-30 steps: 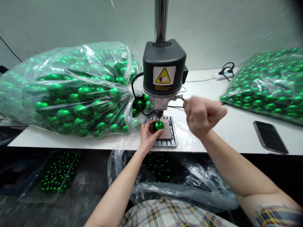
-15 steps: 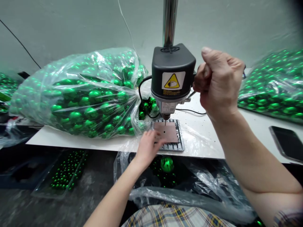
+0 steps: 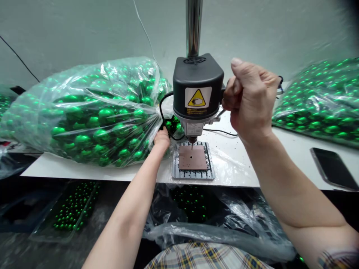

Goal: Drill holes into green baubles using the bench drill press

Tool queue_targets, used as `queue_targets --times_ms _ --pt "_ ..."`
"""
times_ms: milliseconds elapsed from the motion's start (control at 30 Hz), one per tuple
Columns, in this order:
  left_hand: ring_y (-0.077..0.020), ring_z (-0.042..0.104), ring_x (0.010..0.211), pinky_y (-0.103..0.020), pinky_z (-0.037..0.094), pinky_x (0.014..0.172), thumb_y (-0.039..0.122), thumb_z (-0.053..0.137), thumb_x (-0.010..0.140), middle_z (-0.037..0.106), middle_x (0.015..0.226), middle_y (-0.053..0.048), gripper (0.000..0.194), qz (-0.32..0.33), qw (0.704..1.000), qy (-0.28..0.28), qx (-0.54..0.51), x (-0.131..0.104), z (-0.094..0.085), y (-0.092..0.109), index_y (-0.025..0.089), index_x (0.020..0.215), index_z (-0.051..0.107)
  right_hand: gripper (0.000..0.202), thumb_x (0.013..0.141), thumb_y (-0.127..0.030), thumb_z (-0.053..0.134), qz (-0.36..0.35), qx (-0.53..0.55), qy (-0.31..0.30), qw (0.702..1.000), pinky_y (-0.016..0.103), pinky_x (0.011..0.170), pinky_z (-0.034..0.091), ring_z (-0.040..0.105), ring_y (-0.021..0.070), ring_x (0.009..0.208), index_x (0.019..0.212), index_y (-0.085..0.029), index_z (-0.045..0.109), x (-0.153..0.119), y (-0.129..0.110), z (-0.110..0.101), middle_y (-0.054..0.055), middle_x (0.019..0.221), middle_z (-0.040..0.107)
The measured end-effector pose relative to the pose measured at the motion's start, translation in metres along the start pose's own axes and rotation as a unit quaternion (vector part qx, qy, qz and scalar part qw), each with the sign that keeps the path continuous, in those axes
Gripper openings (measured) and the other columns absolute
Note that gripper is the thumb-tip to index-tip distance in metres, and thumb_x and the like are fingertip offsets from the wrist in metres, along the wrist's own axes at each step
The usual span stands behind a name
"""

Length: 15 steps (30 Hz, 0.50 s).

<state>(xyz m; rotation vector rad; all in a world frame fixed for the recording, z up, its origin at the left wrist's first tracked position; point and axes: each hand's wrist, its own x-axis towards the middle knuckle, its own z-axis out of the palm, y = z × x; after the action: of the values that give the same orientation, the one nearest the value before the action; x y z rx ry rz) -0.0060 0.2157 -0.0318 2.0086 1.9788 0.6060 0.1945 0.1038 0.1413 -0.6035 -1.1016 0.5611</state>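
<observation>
Drilling seems paused: the left hand (image 3: 162,137) has left the pad (image 3: 186,160) for green balls (image 3: 174,125) mid-frame, its grip hidden from me. Right of centre, the right hand (image 3: 249,99) stays curled around the drill lever (image 3: 221,113).

Drill (image 3: 182,73): white sticker (image 3: 208,93) on the front of the black housing (image 3: 198,77), yellow warning triangle (image 3: 198,99) with black border, hand pictogram inside. Yellow small print (image 3: 196,111) under it, too blurred to read. Pale label (image 3: 194,129) on the grey collar below also carries fine print, illegible.
</observation>
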Motion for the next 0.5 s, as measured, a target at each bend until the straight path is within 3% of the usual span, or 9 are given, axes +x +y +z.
queue_targets --times_ms 100,233,300,367,433,500 --pt "-0.0369 0.061 0.114 -0.047 0.049 0.099 0.014 0.071 0.070 0.062 0.121 -0.021 0.063 0.056 0.998 0.030 0.014 -0.022 -0.013 -0.002 0.013 0.131 0.054 0.052 0.085 -0.037 0.072 0.007 0.008 0.005 1.000 0.027 0.034 0.015 0.026 0.0063 0.033 0.047 -0.020 0.040 0.000 0.000 0.001 -0.006 0.040 0.034" --pt "-0.0362 0.059 0.117 -0.049 0.047 0.101 0.017 0.068 0.076 0.061 0.119 -0.017 0.053 0.160 0.980 0.115 -0.026 -0.072 -0.032 -0.005 0.017 0.128 0.057 0.048 0.089 -0.021 0.063 0.013 0.031 0.014 0.999 0.027 0.034 0.012 0.024 0.0059 0.033 0.046 -0.020 0.041 0.001 0.000 0.002 -0.005 0.040 0.034" --pt "-0.0341 0.058 0.117 -0.048 0.048 0.101 0.020 0.069 0.076 0.062 0.119 -0.014 0.050 0.148 0.972 0.160 -0.087 -0.098 -0.039 -0.004 0.021 0.126 0.059 0.048 0.089 -0.020 0.062 0.009 0.033 0.012 0.999 0.027 0.034 0.012 0.025 0.0061 0.033 0.046 -0.020 0.041 0.001 0.001 0.001 -0.005 0.040 0.033" --pt "-0.0289 0.062 0.109 -0.044 0.052 0.096 0.026 0.069 0.079 0.064 0.117 -0.010 0.048 0.102 0.957 0.179 -0.203 -0.120 -0.043 0.001 0.024 0.126 0.060 0.050 0.090 -0.031 0.065 0.001 0.006 0.001 1.000 0.027 0.034 0.015 0.025 0.0057 0.033 0.049 -0.020 0.039 0.001 0.002 0.000 -0.005 0.042 0.033" --pt "-0.0224 0.067 0.093 -0.038 0.057 0.084 0.033 0.066 0.083 0.068 0.109 -0.008 0.047 0.036 0.918 0.121 -0.376 -0.134 -0.042 0.008 0.026 0.128 0.058 0.053 0.088 -0.044 0.067 -0.008 -0.015 -0.006 1.000 0.027 0.034 0.017 0.024 0.0054 0.034 0.051 -0.021 0.037 0.001 0.003 0.000 -0.006 0.043 0.032" --pt "-0.0186 0.069 0.081 -0.033 0.058 0.072 0.037 0.063 0.085 0.071 0.103 -0.007 0.046 -0.038 0.838 -0.005 -0.544 -0.141 -0.038 0.015 0.025 0.129 0.056 0.054 0.087 -0.046 0.068 -0.012 -0.007 -0.006 1.000 0.027 0.034 0.016 0.024 0.0055 0.034 0.051 -0.021 0.038 0.001 0.003 -0.001 -0.005 0.042 0.033"
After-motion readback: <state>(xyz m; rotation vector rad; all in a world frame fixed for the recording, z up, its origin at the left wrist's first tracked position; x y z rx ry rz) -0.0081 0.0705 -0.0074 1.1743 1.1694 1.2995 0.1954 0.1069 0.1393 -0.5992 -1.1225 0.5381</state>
